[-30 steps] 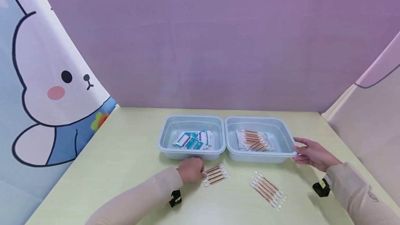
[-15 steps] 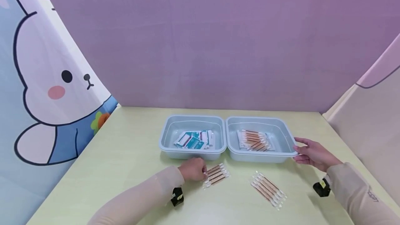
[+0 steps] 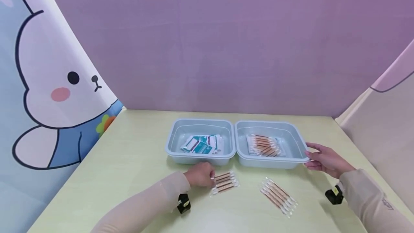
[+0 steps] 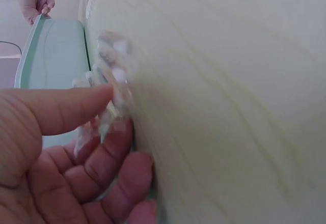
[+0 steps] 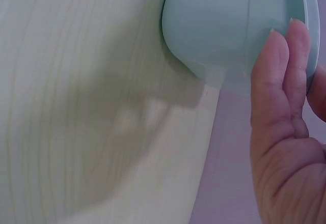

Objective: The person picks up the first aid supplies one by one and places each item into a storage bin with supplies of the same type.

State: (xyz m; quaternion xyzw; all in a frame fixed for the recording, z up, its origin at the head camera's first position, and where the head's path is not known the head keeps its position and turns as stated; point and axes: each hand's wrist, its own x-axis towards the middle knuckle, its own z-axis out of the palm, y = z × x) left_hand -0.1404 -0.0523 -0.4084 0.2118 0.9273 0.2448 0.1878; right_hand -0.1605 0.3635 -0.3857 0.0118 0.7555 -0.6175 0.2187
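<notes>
My left hand (image 3: 201,174) pinches the left end of a clear packet of cotton swabs (image 3: 224,182) at the table, in front of the left bin. In the left wrist view, thumb and fingers hold the packet's crinkled plastic (image 4: 116,81). The right hand (image 3: 326,161) holds the right bin (image 3: 268,160) by its near right corner. Thumb at the rim and fingers (image 5: 270,76) along the outer wall show in the right wrist view. Inside that bin lie several swab packets (image 3: 263,146). A second loose packet of swabs (image 3: 278,196) lies on the table, in front of the right bin.
The left pale blue bin (image 3: 200,156) stands against the right one and holds several teal and white sachets (image 3: 203,144). A purple backdrop (image 3: 210,46) rises behind the light wood-grain table (image 3: 139,146), with printed cloth (image 3: 64,82) at the left.
The left hand keeps its pinch on the swab packet, which shifts only very slightly. The right hand stays at the bin corner. The whole head view drifts slightly.
</notes>
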